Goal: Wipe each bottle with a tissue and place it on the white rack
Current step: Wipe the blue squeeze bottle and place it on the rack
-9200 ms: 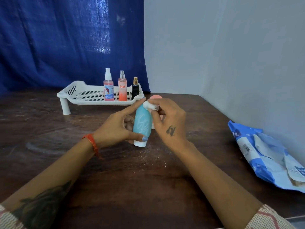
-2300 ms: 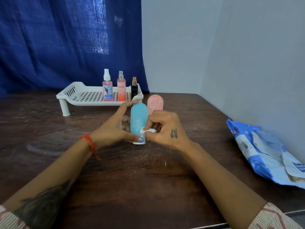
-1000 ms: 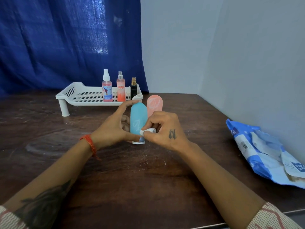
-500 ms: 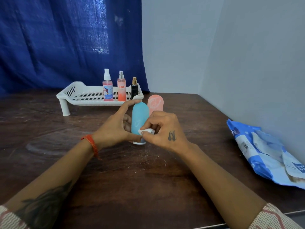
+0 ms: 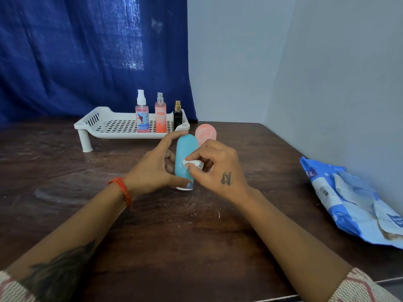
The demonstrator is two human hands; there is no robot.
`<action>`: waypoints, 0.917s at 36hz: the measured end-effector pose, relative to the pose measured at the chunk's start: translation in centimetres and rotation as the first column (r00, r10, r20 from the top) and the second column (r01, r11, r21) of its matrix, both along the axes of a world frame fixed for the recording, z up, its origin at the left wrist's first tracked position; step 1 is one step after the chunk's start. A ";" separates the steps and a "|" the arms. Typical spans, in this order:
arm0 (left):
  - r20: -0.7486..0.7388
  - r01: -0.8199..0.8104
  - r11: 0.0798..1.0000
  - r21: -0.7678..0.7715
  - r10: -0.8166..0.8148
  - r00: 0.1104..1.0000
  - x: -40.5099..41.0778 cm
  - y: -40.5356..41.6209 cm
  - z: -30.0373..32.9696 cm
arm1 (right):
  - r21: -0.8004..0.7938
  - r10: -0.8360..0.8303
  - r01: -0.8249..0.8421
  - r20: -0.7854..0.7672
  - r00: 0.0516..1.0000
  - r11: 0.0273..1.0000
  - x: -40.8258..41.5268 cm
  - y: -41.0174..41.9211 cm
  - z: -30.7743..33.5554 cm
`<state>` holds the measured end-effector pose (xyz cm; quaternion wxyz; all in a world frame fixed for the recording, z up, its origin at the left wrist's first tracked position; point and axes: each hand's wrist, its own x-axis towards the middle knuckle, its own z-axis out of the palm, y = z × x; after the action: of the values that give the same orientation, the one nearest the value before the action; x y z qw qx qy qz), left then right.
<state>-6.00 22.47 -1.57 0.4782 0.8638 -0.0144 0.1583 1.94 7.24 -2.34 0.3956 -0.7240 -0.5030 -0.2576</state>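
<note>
A light blue bottle point(image 5: 185, 149) stands cap-down on the dark wooden table point(image 5: 152, 236). My left hand point(image 5: 157, 168) holds it, index finger over the top and thumb near the white cap. My right hand point(image 5: 218, 171) pinches a crumpled white tissue point(image 5: 193, 164) against the bottle's middle. A pink bottle point(image 5: 206, 132) stands just behind, partly hidden. The white rack point(image 5: 104, 125) sits further back with a pink spray bottle point(image 5: 142, 115), an orange spray bottle point(image 5: 160, 116) and a small black bottle point(image 5: 177, 115) at its right end.
A blue and white tissue packet point(image 5: 353, 203) lies at the table's right side by the grey wall point(image 5: 327, 83). A blue curtain point(image 5: 87, 51) hangs behind the rack. The rack's left part holds nothing.
My right hand has carried the tissue up from the bottle's base to its middle. My left hand keeps holding the bottle in the same place.
</note>
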 end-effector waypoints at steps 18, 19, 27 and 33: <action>0.005 0.009 1.000 0.009 -0.009 1.000 -0.2 -0.1 -0.1 | 0.109 -0.079 0.071 0.066 0.995 0.992 -0.2 0.7 -0.1; 0.005 0.008 1.000 0.010 -0.008 1.000 -0.2 -0.1 -0.1 | 0.093 -0.067 0.061 0.070 0.995 0.994 -0.1 0.7 -0.2; 0.016 0.000 1.000 0.017 0.000 1.000 -0.1 -0.1 -0.1 | -0.056 0.070 -0.068 0.028 0.997 0.996 -0.4 0.1 0.0; 0.026 0.017 1.000 0.014 -0.017 1.000 -0.2 -0.1 -0.1 | 0.018 0.071 -0.071 0.010 0.997 0.997 -0.5 0.1 0.4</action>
<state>-6.15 22.39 -1.70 0.4735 0.8647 -0.0289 0.1652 1.40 7.31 -1.95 0.4087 -0.7008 -0.5278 -0.2515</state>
